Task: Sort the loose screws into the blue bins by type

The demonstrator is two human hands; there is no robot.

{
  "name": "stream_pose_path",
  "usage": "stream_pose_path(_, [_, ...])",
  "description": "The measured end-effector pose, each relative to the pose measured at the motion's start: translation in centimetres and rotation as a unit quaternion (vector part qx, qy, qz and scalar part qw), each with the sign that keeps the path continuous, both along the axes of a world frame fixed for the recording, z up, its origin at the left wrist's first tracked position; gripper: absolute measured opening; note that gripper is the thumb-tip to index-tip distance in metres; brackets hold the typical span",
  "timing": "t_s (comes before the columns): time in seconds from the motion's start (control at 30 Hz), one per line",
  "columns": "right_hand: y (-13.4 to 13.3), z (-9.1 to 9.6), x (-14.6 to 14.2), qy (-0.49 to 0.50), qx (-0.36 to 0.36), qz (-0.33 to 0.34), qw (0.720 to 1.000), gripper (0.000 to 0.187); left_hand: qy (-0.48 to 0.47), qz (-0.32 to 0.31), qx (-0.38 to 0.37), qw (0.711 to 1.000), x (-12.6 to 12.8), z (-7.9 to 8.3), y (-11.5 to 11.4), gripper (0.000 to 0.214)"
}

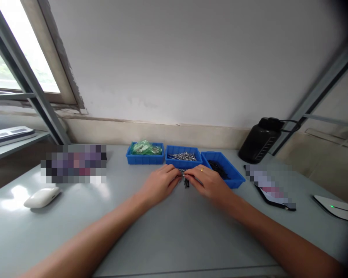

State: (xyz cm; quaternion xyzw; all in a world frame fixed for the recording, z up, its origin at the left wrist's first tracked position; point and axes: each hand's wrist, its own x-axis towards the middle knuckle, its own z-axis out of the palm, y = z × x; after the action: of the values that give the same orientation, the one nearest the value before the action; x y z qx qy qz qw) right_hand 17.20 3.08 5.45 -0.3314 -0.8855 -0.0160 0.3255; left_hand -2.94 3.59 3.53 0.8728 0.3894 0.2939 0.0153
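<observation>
My left hand [163, 181] and my right hand [206, 179] meet over the table in front of the blue bins, fingertips pinched close together. Something small and silvery shows between them, too small to make out. Right by the fingertips lie a few black screw-like pieces [186, 183] and some thin silver pieces [182, 170], partly hidden by the hands. Behind the hands, the middle blue bin [183, 163] holds many thin silver nail-like pins [183, 156]. At the right, a blue bin [236, 183] holds dark pieces [217, 168], partly covered by my right hand.
A third blue bin [145, 159] holds a green plastic bag [143, 147] with metal parts. Farther right stand a black bottle [260, 140] and a phone [271, 191], with a white device [338, 208] near the edge. A white case [42, 197] and a blurred-out item [75, 162] lie left.
</observation>
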Motion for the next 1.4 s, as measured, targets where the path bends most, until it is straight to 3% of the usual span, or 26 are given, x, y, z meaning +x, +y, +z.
stream_pose_path(0.57, [0.30,0.09,0.03,-0.021,-0.015,-0.036,0.999,0.019,0.014,0.027,0.013,0.999,0.02,0.16,-0.11,0.017])
stream_pose_path(1.0, [0.54,-0.19,0.24,-0.085,-0.015,-0.062,0.994,0.022,-0.002,0.009,0.016,1.000,-0.10,-0.10,0.04,0.017])
stream_pose_path(1.4, [0.41,-0.39,-0.05,-0.165,-0.077,-0.035,0.983,0.017,0.003,-0.010,0.015,1.000,0.01,0.13,-0.16,0.016])
